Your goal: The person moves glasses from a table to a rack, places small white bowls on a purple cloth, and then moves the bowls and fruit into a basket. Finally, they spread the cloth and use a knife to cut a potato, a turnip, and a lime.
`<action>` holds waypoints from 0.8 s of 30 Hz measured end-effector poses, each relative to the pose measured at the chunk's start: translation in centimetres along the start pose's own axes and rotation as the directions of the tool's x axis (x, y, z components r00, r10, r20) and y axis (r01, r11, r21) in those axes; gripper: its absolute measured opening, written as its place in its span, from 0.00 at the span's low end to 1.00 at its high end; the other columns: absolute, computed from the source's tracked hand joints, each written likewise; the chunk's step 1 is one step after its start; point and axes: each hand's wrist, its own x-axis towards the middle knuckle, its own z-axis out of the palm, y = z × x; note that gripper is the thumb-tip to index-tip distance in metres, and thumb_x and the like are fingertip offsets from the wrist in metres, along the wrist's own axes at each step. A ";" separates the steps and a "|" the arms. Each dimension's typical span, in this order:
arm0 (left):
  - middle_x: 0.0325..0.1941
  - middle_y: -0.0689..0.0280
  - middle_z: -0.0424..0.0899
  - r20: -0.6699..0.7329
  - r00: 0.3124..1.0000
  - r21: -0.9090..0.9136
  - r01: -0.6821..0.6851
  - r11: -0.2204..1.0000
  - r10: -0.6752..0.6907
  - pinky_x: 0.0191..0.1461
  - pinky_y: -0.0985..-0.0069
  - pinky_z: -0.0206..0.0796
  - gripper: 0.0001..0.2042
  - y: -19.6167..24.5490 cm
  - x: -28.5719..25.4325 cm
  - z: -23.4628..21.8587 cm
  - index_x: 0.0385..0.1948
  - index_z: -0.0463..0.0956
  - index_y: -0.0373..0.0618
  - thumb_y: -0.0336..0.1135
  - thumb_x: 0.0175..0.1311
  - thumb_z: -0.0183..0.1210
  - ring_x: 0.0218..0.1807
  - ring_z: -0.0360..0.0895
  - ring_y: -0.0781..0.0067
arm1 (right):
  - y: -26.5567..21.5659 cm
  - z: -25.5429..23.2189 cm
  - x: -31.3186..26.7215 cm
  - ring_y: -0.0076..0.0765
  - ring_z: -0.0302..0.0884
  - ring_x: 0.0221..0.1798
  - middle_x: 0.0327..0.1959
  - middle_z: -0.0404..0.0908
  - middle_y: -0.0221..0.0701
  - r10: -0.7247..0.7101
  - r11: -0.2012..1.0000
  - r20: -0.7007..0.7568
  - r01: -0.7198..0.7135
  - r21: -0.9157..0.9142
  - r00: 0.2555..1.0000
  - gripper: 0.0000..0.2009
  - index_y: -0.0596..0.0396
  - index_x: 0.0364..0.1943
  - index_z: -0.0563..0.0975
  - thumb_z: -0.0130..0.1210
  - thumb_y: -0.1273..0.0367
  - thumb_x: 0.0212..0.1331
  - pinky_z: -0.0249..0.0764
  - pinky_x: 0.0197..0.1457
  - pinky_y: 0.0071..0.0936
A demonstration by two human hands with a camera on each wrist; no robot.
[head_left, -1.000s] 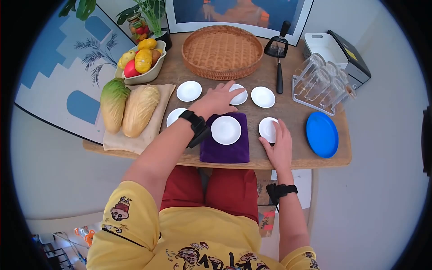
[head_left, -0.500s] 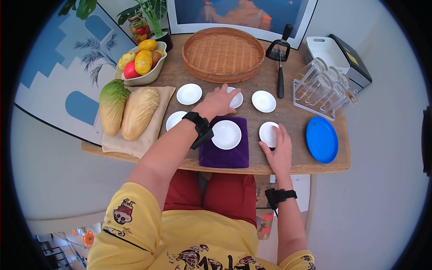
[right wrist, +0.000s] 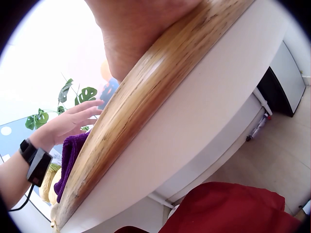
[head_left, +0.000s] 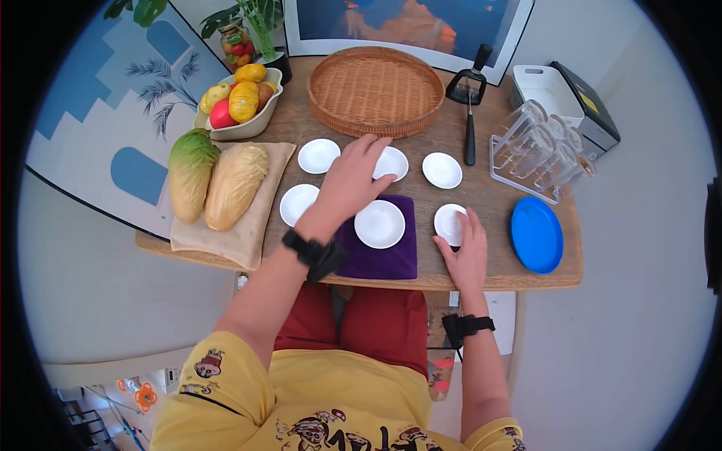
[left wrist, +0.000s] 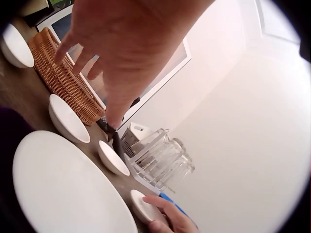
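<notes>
My left hand (head_left: 350,180) hovers over the table with fingers spread and nothing in them, beside the back middle white dish (head_left: 391,164). At the front right, my right hand (head_left: 468,252) holds a small white dish (head_left: 450,224) between thumb and fingers at its rim; the left wrist view shows fingers (left wrist: 167,208) on that dish (left wrist: 143,206). A larger white bowl (head_left: 379,224) sits on a folded purple cloth (head_left: 376,263) between the hands. Other white dishes stand at back left (head_left: 319,155), back right (head_left: 441,171) and front left (head_left: 299,204).
A wicker tray (head_left: 376,90) lies at the back. Left are a fruit bowl (head_left: 259,124) and two cabbages (head_left: 235,188) on a beige cloth (head_left: 252,240). A black-handled tool (head_left: 470,139), glasses on a rack (head_left: 541,143), a white basket (head_left: 545,90) and a blue plate (head_left: 536,235) stand right.
My left hand has come off the back middle dish and moved left and up, its fingers opening. My right hand has stayed at the front right dish.
</notes>
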 end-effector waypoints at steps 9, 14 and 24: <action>0.67 0.46 0.70 -0.223 0.964 -0.106 0.123 0.987 -0.144 0.72 0.56 0.60 0.32 1.0 -11.7 4.5 0.66 0.63 0.37 0.40 0.64 0.66 0.69 0.67 0.44 | -0.3 -0.2 0.0 0.56 0.66 0.69 0.71 0.66 0.44 -0.002 1.000 0.011 0.003 -0.022 1.000 0.34 0.56 0.63 0.71 0.69 0.55 0.56 0.66 0.71 0.47; 0.67 0.47 0.70 -0.234 0.955 -0.140 0.155 0.978 -0.185 0.72 0.55 0.58 0.32 0.3 -11.6 4.6 0.66 0.63 0.37 0.42 0.65 0.65 0.70 0.66 0.45 | -0.5 0.0 -0.1 0.56 0.66 0.69 0.71 0.66 0.45 -0.005 0.999 0.001 0.005 -0.033 1.000 0.33 0.57 0.63 0.71 0.68 0.55 0.57 0.66 0.71 0.47; 0.67 0.47 0.71 -0.224 0.966 -0.065 0.115 0.991 -0.127 0.72 0.56 0.58 0.31 1.0 -12.1 4.4 0.66 0.64 0.38 0.47 0.68 0.62 0.68 0.68 0.45 | 0.1 0.6 -0.2 0.58 0.67 0.68 0.70 0.67 0.47 -0.053 0.998 -0.040 0.051 -0.047 0.998 0.33 0.57 0.63 0.71 0.68 0.55 0.58 0.67 0.70 0.47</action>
